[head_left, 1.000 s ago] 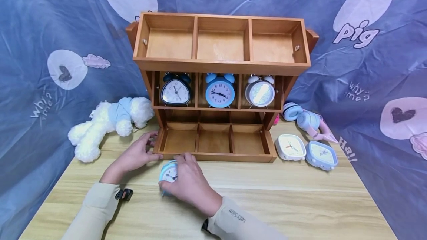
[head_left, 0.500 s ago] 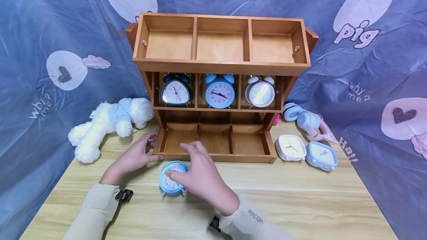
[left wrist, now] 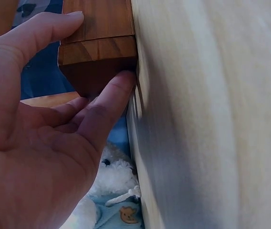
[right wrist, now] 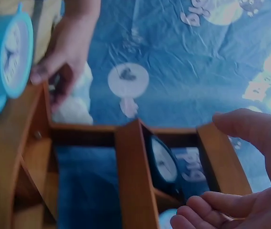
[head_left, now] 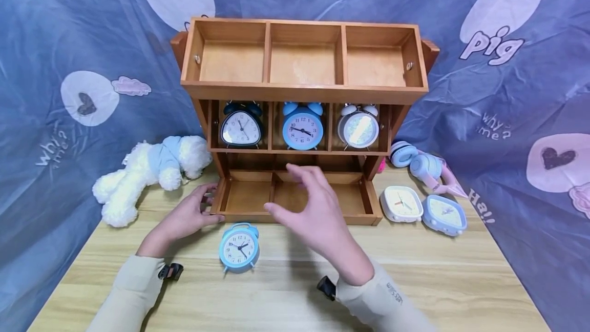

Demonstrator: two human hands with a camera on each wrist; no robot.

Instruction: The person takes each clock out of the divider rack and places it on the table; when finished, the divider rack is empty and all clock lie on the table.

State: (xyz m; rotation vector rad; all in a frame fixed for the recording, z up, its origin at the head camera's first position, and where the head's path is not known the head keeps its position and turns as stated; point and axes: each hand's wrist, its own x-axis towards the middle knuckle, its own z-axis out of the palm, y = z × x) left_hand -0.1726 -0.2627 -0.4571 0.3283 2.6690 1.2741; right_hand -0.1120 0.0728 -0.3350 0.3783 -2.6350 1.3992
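Observation:
A wooden shelf (head_left: 304, 93) has three tiers of compartments. My left hand (head_left: 186, 214) grips its lower left corner; in the left wrist view, the thumb of that hand (left wrist: 45, 124) lies on the wood and the fingers curl behind. My right hand (head_left: 322, 214) hovers before the bottom tier, thumb and fingers spread, holding nothing. A light blue clock (head_left: 238, 249) stands on the table in front of the shelf's left part. The middle tier holds a dark clock (head_left: 241, 128), a blue clock (head_left: 302, 128) and a silver-white clock (head_left: 358, 129).
Right of the shelf lie a white square clock (head_left: 401, 204), a pale blue square clock (head_left: 444, 214) and headphones (head_left: 426, 167). A white plush toy (head_left: 152, 173) lies at the left. Patterned blue cloth (head_left: 92, 24) hangs behind the wooden table (head_left: 415, 281).
My right hand has let go of the light blue clock and moved right and up, its fingers spreading. The clock now stands fully in view. My left hand has kept its grip.

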